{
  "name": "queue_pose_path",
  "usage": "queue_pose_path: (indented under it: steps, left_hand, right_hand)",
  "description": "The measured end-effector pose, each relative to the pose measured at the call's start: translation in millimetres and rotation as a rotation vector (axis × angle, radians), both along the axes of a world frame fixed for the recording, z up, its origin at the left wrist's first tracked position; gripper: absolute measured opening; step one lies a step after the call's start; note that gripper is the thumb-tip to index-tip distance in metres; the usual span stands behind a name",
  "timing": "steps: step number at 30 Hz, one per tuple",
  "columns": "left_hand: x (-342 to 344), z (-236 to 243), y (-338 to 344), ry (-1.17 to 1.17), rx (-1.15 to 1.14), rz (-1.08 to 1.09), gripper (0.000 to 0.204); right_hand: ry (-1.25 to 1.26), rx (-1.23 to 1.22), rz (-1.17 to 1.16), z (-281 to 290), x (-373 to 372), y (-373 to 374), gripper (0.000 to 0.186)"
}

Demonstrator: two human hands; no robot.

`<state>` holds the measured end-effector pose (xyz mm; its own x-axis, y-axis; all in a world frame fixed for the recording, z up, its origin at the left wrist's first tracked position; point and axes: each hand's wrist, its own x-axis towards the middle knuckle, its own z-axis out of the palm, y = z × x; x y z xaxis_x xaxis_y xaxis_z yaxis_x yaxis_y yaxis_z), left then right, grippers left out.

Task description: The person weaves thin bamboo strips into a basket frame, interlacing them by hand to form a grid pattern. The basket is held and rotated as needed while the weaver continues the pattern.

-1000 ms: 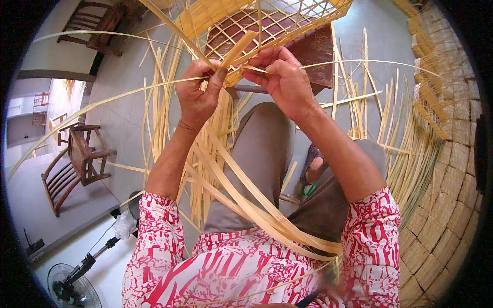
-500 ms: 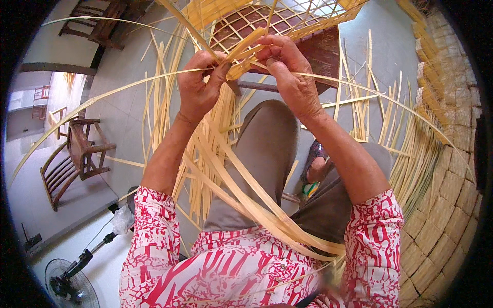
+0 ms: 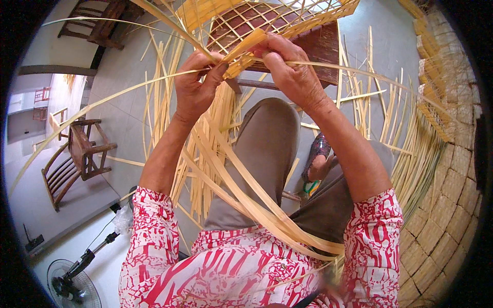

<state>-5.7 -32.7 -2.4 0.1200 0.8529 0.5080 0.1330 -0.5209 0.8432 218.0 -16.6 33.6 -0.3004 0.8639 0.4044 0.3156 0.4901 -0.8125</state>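
Left hand pinches thin bamboo strip, long axis running 8 o'clock. Right hand grips woven lattice edge at 2 o'clock, touching.

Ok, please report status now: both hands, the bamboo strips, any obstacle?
Left hand pinching thin bamboo strip. Right hand gripping strips at open-weave basket edge. Loose strips crossing the lap, nothing blocking.
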Motion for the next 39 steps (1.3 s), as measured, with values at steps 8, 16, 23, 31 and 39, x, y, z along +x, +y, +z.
queue_pose_path:
  steps: [8, 16, 23, 31, 39]
  left_hand:
    - [0, 2, 3, 0.018, 0.059, -0.014, 0.011]
    - [18, 11, 5, 0.097, 0.2, 0.185, 0.01]
    - [16, 12, 7, 0.216, 0.18, 0.233, 0.009]
    - [13, 17, 9, 0.252, 0.093, 0.16, 0.007]
    - [16, 17, 14, 0.367, 0.138, 0.15, 0.006]
  right_hand:
    - [0.116, -0.007, -0.036, -1, -4, 3, 0.025]
    - [0.295, -0.153, -0.073, -1, -5, -2, 0.023]
    - [0.197, -0.132, -0.021, 0, -7, -3, 0.02]
    - [0.154, -0.076, 0.12, 0, 8, 4, 0.042]
    - [-0.302, 0.42, -0.094, 5, 20, 19, 0.024]
